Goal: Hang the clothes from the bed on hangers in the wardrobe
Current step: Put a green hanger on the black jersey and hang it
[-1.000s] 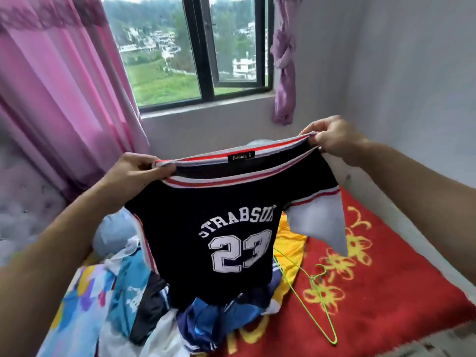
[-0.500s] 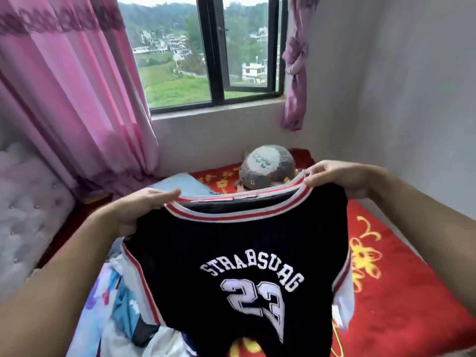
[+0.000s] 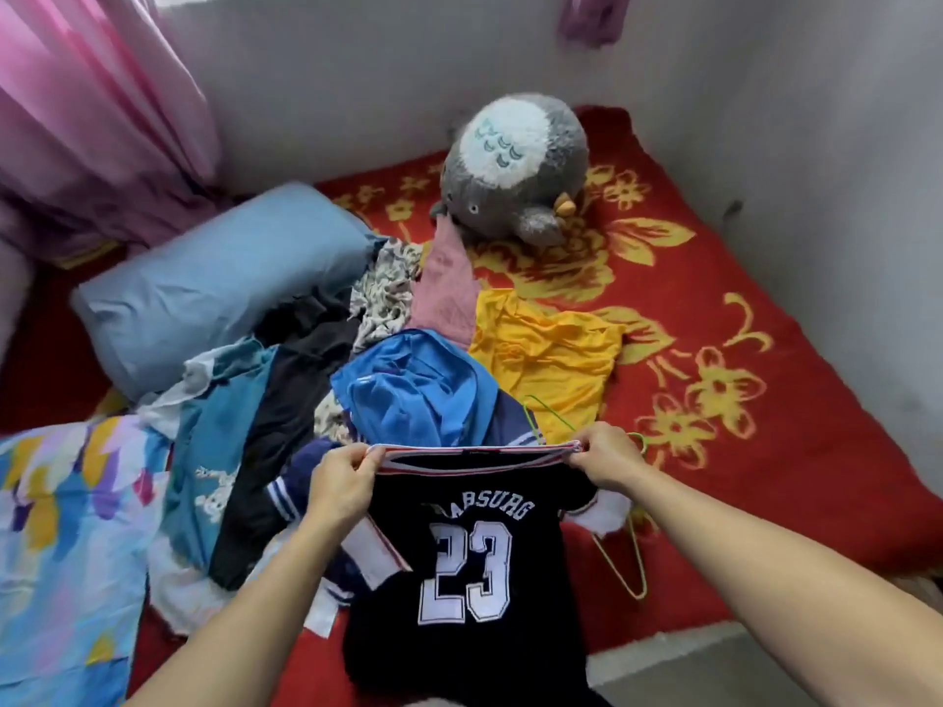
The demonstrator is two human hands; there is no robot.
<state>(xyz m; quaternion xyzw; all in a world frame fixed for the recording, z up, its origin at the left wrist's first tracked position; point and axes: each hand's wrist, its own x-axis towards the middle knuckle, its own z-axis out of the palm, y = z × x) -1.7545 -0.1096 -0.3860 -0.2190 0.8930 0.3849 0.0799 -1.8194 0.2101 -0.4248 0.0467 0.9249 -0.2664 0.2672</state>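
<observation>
Head view:

- Left hand (image 3: 341, 483), lower centre of the frame: fingers and thumb curled, pinching the left end of the striped neckline of a black jersey (image 3: 462, 579).
- Right hand (image 3: 605, 459), just right of centre: fingers curled, pinching the right end of the same neckline. The neckline is stretched straight between the two hands.
- Jersey: hangs from both hands with the white number 23 and lettering facing the camera. Its lower part lies over the near edge of the bed (image 3: 755, 451).
- Green wire hanger (image 3: 615, 566): lies on the red flowered bed cover, partly hidden behind the jersey and the right hand. Neither hand touches it.
- Clothes pile (image 3: 408, 395): sits at the centre of the frame, beyond the jersey. A yellow garment (image 3: 546, 349) lies at its right edge.
- Blue pillow (image 3: 219, 288): left of centre, touching the pile.
- Grey plush toy (image 3: 515, 165): upper centre, against the wall.
- Pink curtain (image 3: 92, 109): upper left.
- Patterned quilt (image 3: 66, 528): lower left.
</observation>
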